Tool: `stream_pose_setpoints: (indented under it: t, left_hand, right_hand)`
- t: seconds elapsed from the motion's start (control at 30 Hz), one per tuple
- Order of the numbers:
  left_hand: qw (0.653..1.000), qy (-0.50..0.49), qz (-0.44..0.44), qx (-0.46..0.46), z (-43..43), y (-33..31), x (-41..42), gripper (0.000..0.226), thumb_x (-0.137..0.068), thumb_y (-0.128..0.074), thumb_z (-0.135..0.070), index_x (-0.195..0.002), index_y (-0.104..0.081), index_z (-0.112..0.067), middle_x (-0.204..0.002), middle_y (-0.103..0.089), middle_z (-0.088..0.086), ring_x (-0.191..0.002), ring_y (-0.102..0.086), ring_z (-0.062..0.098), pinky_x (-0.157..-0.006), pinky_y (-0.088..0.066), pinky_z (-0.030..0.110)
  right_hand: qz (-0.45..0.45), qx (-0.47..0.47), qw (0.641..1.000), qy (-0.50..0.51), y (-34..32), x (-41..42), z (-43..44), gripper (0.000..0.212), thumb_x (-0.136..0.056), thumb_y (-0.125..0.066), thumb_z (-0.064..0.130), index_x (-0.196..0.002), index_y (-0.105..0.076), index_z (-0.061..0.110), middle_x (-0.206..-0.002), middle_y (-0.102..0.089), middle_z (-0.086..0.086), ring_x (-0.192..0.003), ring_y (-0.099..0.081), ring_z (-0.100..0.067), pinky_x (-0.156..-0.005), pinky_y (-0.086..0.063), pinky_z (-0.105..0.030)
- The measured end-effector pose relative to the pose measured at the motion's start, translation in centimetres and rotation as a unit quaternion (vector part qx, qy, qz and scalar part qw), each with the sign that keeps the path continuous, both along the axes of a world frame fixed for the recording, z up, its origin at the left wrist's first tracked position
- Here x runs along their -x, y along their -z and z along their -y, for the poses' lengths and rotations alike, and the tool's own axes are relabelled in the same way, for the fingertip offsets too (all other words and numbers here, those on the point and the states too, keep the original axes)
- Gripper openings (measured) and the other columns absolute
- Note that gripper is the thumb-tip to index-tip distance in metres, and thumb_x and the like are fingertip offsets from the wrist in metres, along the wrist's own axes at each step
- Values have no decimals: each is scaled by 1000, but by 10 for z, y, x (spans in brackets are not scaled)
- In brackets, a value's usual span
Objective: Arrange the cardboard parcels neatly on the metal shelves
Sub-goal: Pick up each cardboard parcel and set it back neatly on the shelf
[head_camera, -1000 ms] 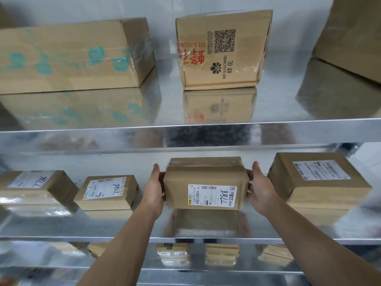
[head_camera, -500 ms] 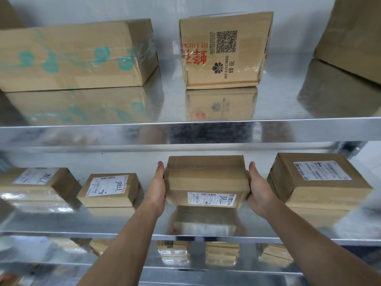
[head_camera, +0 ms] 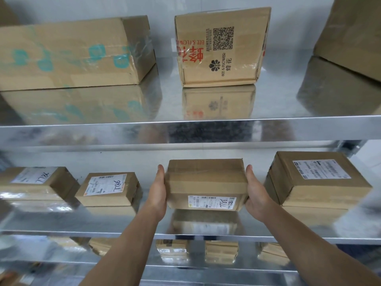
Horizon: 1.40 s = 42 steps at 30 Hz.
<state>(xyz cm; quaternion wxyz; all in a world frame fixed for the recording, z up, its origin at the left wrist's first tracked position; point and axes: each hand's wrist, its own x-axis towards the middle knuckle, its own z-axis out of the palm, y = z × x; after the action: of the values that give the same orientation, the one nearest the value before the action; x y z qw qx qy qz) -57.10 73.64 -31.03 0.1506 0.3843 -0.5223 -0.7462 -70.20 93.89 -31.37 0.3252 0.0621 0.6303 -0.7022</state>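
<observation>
Left hand [head_camera: 157, 195] and right hand [head_camera: 256, 195] press flat on opposite sides of a brown cardboard parcel [head_camera: 206, 180], palms in, thumbs straight along its upper side edges. No curl round it shows, and the lower fingers are hidden by the box. The parcel is at the centre of the middle shelf [head_camera: 61, 223], its base right at the shiny surface; cannot tell if it is fully down. Its white label [head_camera: 211, 202] faces the front, with handwritten digits. On the same shelf, left of the left hand, a small labelled parcel [head_camera: 107, 190] sits near but apart, with a far-left parcel [head_camera: 35, 182] beyond it. A bigger labelled parcel [head_camera: 317, 180] is just beside the right hand. The top shelf [head_camera: 268, 129] carries a long box [head_camera: 72, 54] with teal marks on its tape, a printed box [head_camera: 220, 48] with a QR code and flower logo, and a large box [head_camera: 354, 32] cut off at the right edge. The bottom shelf [head_camera: 132, 252] shows a few small taped parcels [head_camera: 221, 251], partly blurred.
</observation>
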Motion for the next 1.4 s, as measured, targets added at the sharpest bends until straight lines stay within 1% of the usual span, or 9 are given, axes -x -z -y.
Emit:
stream_pose_setpoints:
  t: [0.2, 0.47, 0.63, 0.83, 0.9, 1.0, 1.07, 1.23, 1.4]
  left_hand:
    - [1000, -2, -1, -1, 1, 1, 2, 56, -103, -30, -65, -112, -69, -25, -113, -74, 6, -114, -65, 23, -117, -37, 47]
    - [1000, 12, -4, -10, 5, 5, 1, 65, -102, -26, -67, -125, -68, -23, -115, -76, 5, -116, -65, 23, -117, -38, 46]
    - [1000, 13, 1, 1, 8, 0, 0, 62, -104, -26, -63, -118, -70, -22, -109, -77, 6, -109, -67, 22, -100, -47, 38]
    - [999, 13, 30, 26, 16, -11, 2, 57, -105, -29, -61, -120, -69, -23, -112, -72, 0, -98, -65, 15, -80, -47, 32]
    - [999, 14, 38, 29, 20, -12, 2, 59, -104, -30, -62, -124, -69, -22, -115, -72, 2, -100, -65, 17, -82, -47, 33]
    - [999, 7, 36, 32, 23, -13, 1, 57, -105, -30, -62, -121, -67, -22, -115, -73, 2, -105, -65, 20, -92, -46, 37]
    - [999, -1, 25, 28, 23, -15, 1, 52, -105, -30, -60, -117, -65, -22, -111, -72, 2, -101, -66, 19, -90, -47, 35]
    - [1000, -8, 7, 17, 19, -19, 2, 49, -107, -30, -57, -105, -66, -23, -108, -71, 2, -98, -66, 20, -85, -49, 36]
    - [1000, -14, -4, 15, 16, -20, 1, 50, -106, -31, -57, -107, -67, -23, -114, -71, -1, -104, -64, 21, -87, -48, 39]
  right_hand:
    - [2, -3, 1000, -1, 1, 5, 1, 57, -104, -28, 62, -109, -68, 22, -107, -76, -5, -98, -71, -21, -73, -53, -36]
    - [-3, -25, 1000, 2, 3, 6, 0, 58, -105, -26, 60, -104, -68, 21, -101, -75, -4, -93, -70, -20, -72, -52, -35]
    - [-24, -68, 997, -9, -4, 5, 3, 57, -106, -27, 61, -104, -66, 20, -104, -73, -3, -99, -68, -19, -101, -49, -41]
    - [-54, -109, 992, -29, 1, 14, -2, 75, -97, -36, 75, -144, -56, 20, -143, -60, -2, -134, -55, -25, -120, -36, -49]
    - [-49, -101, 993, -23, -6, 12, -1, 63, -99, -39, 71, -133, -63, 23, -134, -66, -2, -126, -60, -25, -117, -40, -50]
    - [-50, -87, 995, -28, -21, 9, 2, 43, -107, -38, 55, -104, -68, 24, -107, -73, -2, -101, -67, -21, -104, -50, -46]
    - [-52, -73, 996, -25, -22, 11, 2, 42, -108, -39, 52, -104, -68, 23, -103, -74, -1, -98, -68, -21, -102, -51, -46]
    - [-46, -12, 999, 5, -23, 16, 2, 41, -108, -38, 53, -123, -62, 25, -119, -70, 1, -110, -67, -25, -107, -49, -51]
    - [-57, 20, 998, 17, -23, 20, 1, 40, -110, -34, 48, -106, -64, 22, -101, -69, -3, -88, -66, -23, -75, -51, -40]
